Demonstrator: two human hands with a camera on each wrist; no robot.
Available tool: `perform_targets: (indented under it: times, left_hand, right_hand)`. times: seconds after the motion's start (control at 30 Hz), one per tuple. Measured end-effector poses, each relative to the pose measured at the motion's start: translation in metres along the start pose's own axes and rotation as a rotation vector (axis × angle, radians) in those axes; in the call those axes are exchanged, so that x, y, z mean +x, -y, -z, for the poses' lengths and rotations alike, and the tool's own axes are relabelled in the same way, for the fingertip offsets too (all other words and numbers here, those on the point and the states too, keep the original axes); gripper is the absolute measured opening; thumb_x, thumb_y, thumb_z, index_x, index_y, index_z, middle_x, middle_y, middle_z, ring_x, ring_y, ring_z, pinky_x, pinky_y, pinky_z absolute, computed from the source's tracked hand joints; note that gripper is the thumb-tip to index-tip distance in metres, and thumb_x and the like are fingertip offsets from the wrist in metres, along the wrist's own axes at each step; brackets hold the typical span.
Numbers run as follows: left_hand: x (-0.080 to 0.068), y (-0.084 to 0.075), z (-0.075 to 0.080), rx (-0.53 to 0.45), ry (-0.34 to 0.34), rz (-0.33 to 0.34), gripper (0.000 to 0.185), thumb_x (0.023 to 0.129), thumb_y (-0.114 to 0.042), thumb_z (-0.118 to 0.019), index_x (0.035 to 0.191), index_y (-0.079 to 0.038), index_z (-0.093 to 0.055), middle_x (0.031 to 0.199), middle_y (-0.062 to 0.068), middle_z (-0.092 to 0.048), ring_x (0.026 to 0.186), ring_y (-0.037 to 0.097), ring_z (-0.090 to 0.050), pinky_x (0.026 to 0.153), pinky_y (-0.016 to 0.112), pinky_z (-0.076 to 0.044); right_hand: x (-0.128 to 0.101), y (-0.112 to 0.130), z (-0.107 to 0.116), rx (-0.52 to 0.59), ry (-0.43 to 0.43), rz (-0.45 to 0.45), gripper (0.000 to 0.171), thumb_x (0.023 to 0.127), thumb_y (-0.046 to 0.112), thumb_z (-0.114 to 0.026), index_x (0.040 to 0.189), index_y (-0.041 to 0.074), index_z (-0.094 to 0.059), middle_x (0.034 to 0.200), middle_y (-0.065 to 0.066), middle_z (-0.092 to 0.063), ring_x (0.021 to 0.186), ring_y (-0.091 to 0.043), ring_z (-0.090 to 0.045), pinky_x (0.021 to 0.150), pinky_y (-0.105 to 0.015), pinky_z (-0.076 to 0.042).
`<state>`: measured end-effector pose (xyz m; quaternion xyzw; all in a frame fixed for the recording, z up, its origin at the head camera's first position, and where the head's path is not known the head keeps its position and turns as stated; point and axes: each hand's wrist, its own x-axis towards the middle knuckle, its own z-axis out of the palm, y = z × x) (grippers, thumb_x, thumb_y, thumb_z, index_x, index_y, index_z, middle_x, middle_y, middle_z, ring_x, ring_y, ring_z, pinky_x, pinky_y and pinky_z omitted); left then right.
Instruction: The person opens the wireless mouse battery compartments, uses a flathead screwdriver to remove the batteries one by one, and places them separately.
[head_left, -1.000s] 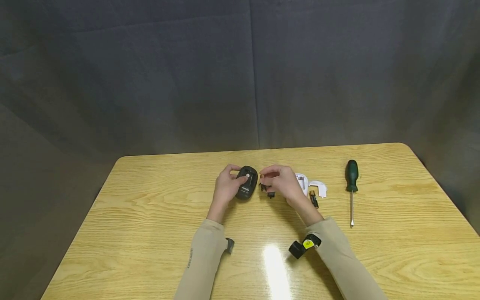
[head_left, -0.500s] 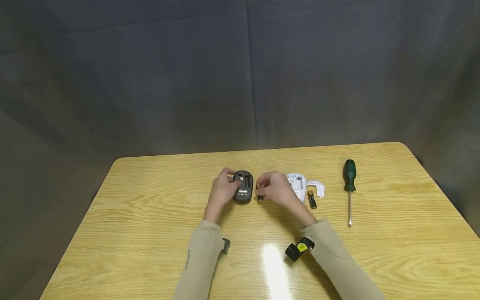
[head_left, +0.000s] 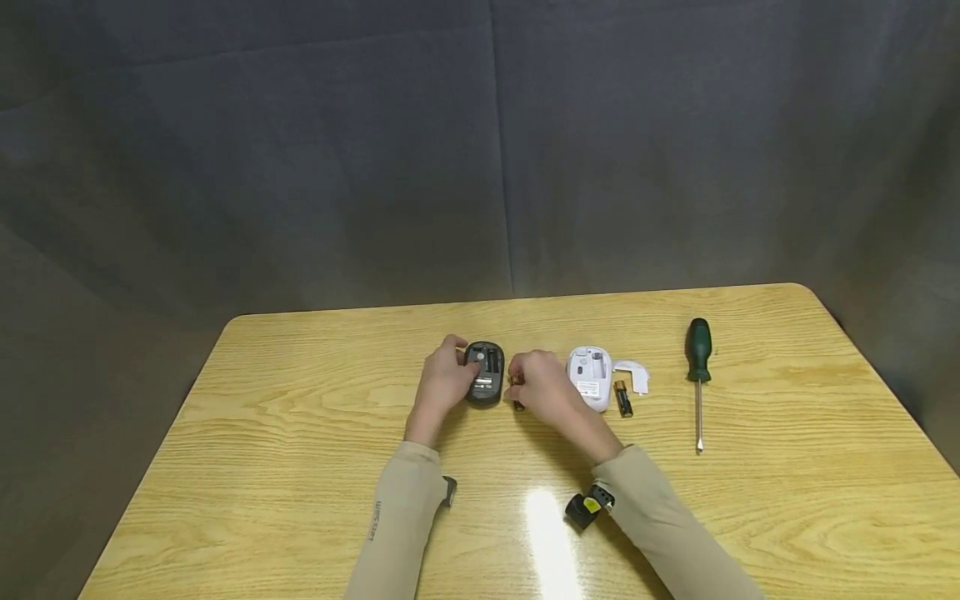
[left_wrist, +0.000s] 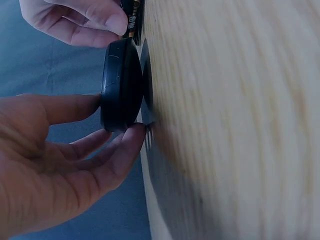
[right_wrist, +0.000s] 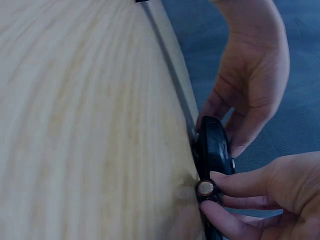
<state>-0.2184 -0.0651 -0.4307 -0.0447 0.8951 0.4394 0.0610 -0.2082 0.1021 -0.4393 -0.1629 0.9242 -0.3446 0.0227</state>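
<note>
Gripping the upturned black mouse (head_left: 484,383), the left hand (head_left: 442,385) is steadying it while the right hand (head_left: 542,390) is pinching a battery (right_wrist: 205,188) beside it. Judging by the open bay, the battery is not yet seated, and the white mouse (head_left: 589,377) is lying open too.

two mice (head_left: 484,372) (head_left: 588,378), two batteries (head_left: 517,392) (head_left: 622,397), one screwdriver (head_left: 699,367), one cover (head_left: 632,374)
</note>
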Motion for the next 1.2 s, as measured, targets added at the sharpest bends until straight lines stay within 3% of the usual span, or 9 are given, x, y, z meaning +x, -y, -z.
perform_targets:
  times: [0.2, 0.37, 0.5, 0.67, 0.87, 1.07, 1.2]
  left_hand:
    - [-0.002, -0.002, 0.002, 0.089, -0.030, -0.054, 0.046, 0.102, -0.016, -0.062, 0.143, 0.004, -0.051, 0.125, 0.023, -0.062, 0.113, 0.036, -0.062, 0.094, 0.049, -0.051]
    - [-0.004, -0.004, 0.005, 0.152, -0.080, -0.149, 0.051, 0.106, -0.023, -0.058, 0.150, 0.000, -0.046, 0.150, 0.022, -0.047, 0.132, 0.040, -0.052, 0.105, 0.054, -0.046]
    - [-0.005, -0.006, 0.008, 0.216, -0.132, -0.276, 0.056, 0.107, -0.027, -0.056, 0.155, -0.002, -0.043, 0.165, 0.021, -0.030, 0.150, 0.043, -0.028, 0.117, 0.061, -0.029]
    - [-0.008, -0.008, 0.015, 0.333, -0.143, -0.377, 0.064, 0.107, -0.040, -0.054, 0.160, -0.007, -0.038, 0.170, 0.019, -0.017, 0.155, 0.047, -0.008, 0.116, 0.074, -0.008]
    - [-0.010, -0.008, 0.019, 0.465, -0.126, -0.369, 0.071, 0.107, -0.052, -0.048, 0.164, -0.015, -0.030, 0.172, 0.018, -0.009, 0.155, 0.046, 0.004, 0.115, 0.075, 0.000]
    - [-0.013, -0.009, 0.020, 0.552, -0.122, -0.364, 0.074, 0.105, -0.057, -0.046, 0.165, -0.019, -0.027, 0.172, 0.016, -0.008, 0.156, 0.045, 0.005, 0.116, 0.075, 0.001]
    - [-0.014, -0.012, 0.020, 0.606, -0.134, -0.370, 0.074, 0.105, -0.059, -0.046, 0.165, -0.019, -0.028, 0.173, 0.015, -0.007, 0.156, 0.045, 0.006, 0.116, 0.073, 0.003]
  right_hand:
    - [0.001, 0.000, 0.000, -0.046, -0.037, 0.013, 0.014, 0.085, 0.003, -0.082, 0.079, 0.001, -0.070, 0.070, -0.002, -0.061, 0.067, -0.015, -0.053, 0.060, -0.029, -0.045]
    - [-0.001, -0.002, 0.014, -0.069, -0.172, 0.035, 0.017, 0.096, 0.014, -0.075, 0.092, -0.002, -0.075, 0.081, -0.011, -0.068, 0.070, -0.021, -0.061, 0.062, -0.035, -0.052]
    - [-0.004, -0.009, 0.033, -0.074, -0.279, 0.025, 0.033, 0.101, 0.021, -0.068, 0.116, -0.008, -0.071, 0.109, -0.024, -0.070, 0.099, -0.038, -0.067, 0.082, -0.050, -0.057]
    - [-0.010, -0.021, 0.053, -0.155, -0.334, -0.011, 0.055, 0.104, 0.033, -0.063, 0.137, -0.010, -0.057, 0.139, -0.032, -0.054, 0.133, -0.049, -0.047, 0.103, -0.062, -0.045]
    - [-0.014, -0.034, 0.064, -0.285, -0.344, -0.009, 0.069, 0.103, 0.044, -0.061, 0.146, -0.008, -0.049, 0.154, -0.034, -0.039, 0.145, -0.054, -0.030, 0.113, -0.068, -0.030]
    - [-0.019, -0.045, 0.072, -0.326, -0.274, -0.034, 0.078, 0.102, 0.055, -0.058, 0.154, -0.001, -0.042, 0.164, -0.029, -0.026, 0.151, -0.052, -0.015, 0.116, -0.072, -0.016]
    - [-0.025, -0.053, 0.077, -0.375, -0.274, -0.028, 0.081, 0.100, 0.058, -0.060, 0.156, 0.002, -0.041, 0.165, -0.028, -0.024, 0.152, -0.053, -0.011, 0.115, -0.074, -0.013]
